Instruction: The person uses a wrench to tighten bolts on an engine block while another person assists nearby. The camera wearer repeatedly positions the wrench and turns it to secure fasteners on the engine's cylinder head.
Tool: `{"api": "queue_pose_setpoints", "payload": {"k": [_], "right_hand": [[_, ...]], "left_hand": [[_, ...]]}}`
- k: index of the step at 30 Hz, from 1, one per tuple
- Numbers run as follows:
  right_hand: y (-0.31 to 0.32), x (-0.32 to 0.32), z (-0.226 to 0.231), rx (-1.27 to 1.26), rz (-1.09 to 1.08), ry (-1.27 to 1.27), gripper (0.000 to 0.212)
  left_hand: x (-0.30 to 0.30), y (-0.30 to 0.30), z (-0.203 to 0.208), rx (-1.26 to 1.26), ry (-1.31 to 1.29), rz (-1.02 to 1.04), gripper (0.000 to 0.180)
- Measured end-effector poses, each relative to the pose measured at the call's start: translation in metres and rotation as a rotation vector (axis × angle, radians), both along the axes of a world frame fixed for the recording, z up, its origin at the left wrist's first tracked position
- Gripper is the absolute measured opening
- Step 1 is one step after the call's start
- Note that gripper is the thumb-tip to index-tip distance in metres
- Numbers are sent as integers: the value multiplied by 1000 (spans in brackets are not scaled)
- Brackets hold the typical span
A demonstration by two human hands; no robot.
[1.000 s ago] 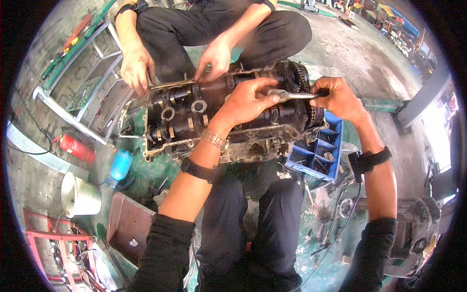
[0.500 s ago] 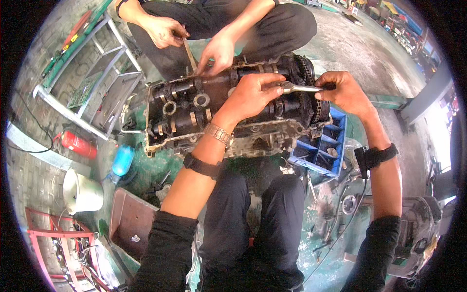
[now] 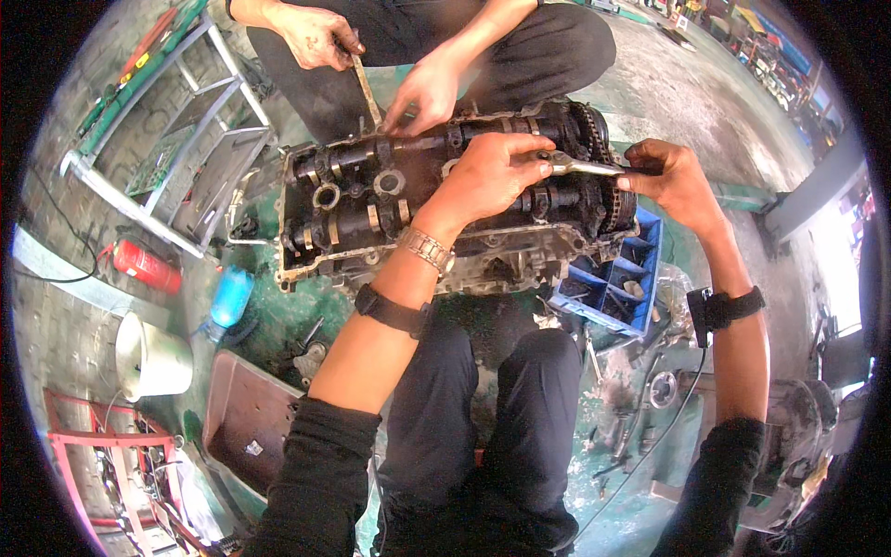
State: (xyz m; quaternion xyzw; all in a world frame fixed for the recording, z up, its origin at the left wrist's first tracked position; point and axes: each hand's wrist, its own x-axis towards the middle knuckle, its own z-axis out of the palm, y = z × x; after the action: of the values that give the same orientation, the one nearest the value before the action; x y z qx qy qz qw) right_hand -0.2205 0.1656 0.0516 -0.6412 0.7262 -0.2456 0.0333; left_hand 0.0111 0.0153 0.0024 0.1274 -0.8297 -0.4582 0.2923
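Note:
An engine cylinder head point(image 3: 506, 249), dark with oil, lies in front of my knees with its camshafts exposed. Above its right part, near the timing chain point(image 3: 614, 206), a silver ratchet wrench point(image 3: 587, 166) is held level in both of my hands. My left hand point(image 3: 484, 182) pinches the ratchet's head end between thumb and fingers. At the handle's other end, my right hand point(image 3: 676, 186) is closed on the tip. Across from me, a co-worker's hand point(image 3: 320, 39) grips a long flat wrench point(image 3: 365, 91), and their other hand point(image 3: 427, 96) rests by its lower end at the engine's far edge.
A blue divided parts bin point(image 3: 640, 302) stands at the engine's right corner. To the left are a metal step frame point(image 3: 139, 218), a red fire extinguisher point(image 3: 146, 266), a blue bottle point(image 3: 231, 297), a white bucket point(image 3: 158, 357) and a brown tray point(image 3: 218, 408). Loose parts and a cable lie at right.
My right hand has shifted slightly right and down along the ratchet handle's end. The co-worker's wrench shows more fully, its gripping hand a little higher. My left hand keeps its pinch.

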Motion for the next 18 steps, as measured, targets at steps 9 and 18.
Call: {"api": "queue_pose_setpoints", "payload": {"k": [9,18], "right_hand": [[-6,-7,-5,-61,-1,-1,40],[0,-2,-9,-58,-6,-40,44]], "left_hand": [[1,1,1,45,-35,-15,35],[1,0,2,6,-61,11,34]]}}
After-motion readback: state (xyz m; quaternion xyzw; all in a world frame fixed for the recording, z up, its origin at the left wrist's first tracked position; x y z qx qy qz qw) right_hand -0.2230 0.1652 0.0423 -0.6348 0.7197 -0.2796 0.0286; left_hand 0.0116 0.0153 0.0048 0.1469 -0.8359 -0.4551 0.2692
